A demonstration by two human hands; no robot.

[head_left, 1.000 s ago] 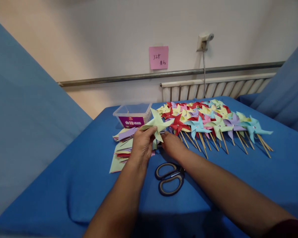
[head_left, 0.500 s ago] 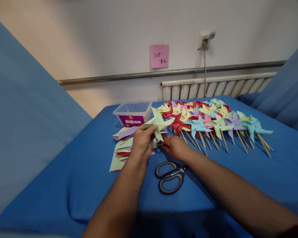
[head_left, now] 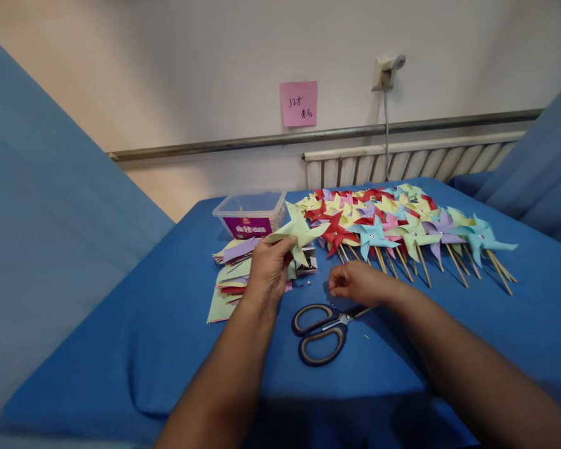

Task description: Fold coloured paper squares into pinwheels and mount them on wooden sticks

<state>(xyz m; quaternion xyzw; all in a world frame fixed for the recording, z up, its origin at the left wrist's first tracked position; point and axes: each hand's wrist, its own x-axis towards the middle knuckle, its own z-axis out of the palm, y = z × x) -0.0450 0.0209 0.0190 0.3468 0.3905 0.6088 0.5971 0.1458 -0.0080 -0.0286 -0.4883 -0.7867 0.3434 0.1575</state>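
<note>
- Currently, the person's left hand (head_left: 270, 265) grasps a pale green paper pinwheel (head_left: 299, 232) with four pointed blades, the thumb resting on its front.
- This pinwheel is held up over the table, between the paper stacks and the rows of other pinwheels, and partly hides a small open box of tiny dark and shiny pieces (head_left: 307, 262).
- The right hand (head_left: 359, 282) is apart from the pinwheel, to the right of the box, its fingers curled inward; one cannot tell whether they pinch anything.
- Nearest to the right hand lies a pair of dark blue scissors with grey-lined handle loops (head_left: 338, 321), the blades pointing toward the right wrist.
- A few tiny shiny bits (head_left: 309, 283) lie on the blue cloth (head_left: 168, 324) just below the box.
- Beside the left hand are stacked coloured paper sheets (head_left: 220, 307), with a clear plastic tub bearing a purple label (head_left: 247, 227) behind them.
- Multicoloured paper pinwheels on wooden sticks (head_left: 415, 236) lie close together on the right, beyond the right hand.
</note>
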